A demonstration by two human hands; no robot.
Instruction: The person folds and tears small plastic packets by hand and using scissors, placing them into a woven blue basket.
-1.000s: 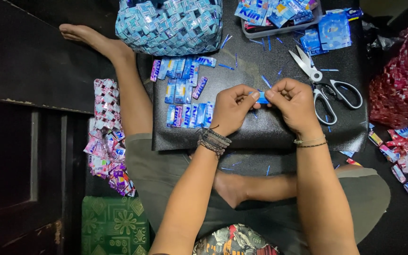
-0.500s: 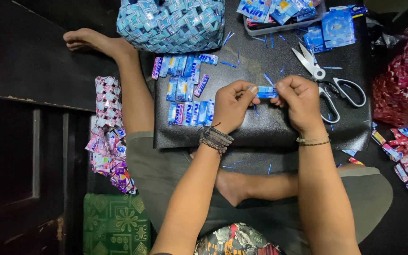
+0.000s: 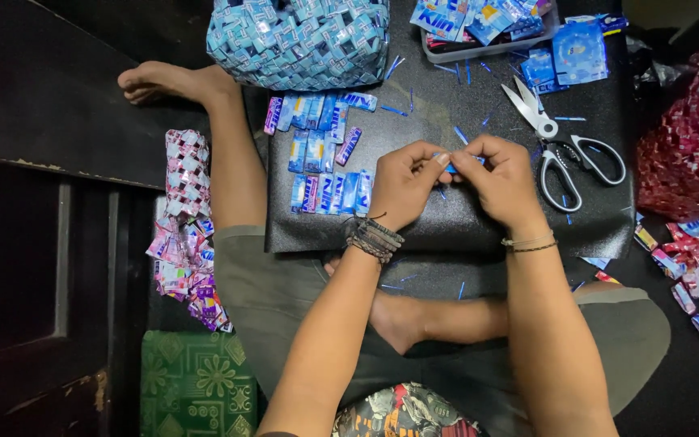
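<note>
A small blue wrapper strip (image 3: pixel 451 168) sits pinched between both sets of fingertips, mostly hidden, above the black board (image 3: pixel 446 218) that lies across the person's lap. The left hand (image 3: pixel 402 184) is closed on one end with thumb and forefinger, and the right hand (image 3: pixel 502 180) is closed on the other end the same way, knuckles almost touching. To fold it well, I judge the strip should stay taut and level, with the crease pressed by a thumbnail so the edges line up before anything is let go. Just left of the left hand lie rows of folded blue strips (image 3: pixel 323 158), laid side by side on the board. Just right of the right hand rest white-handled scissors (image 3: pixel 561 150), blades shut. Farther ahead sits a woven blue bag (image 3: pixel 301 40) and a tray of flat wrappers (image 3: pixel 479 24).
</note>
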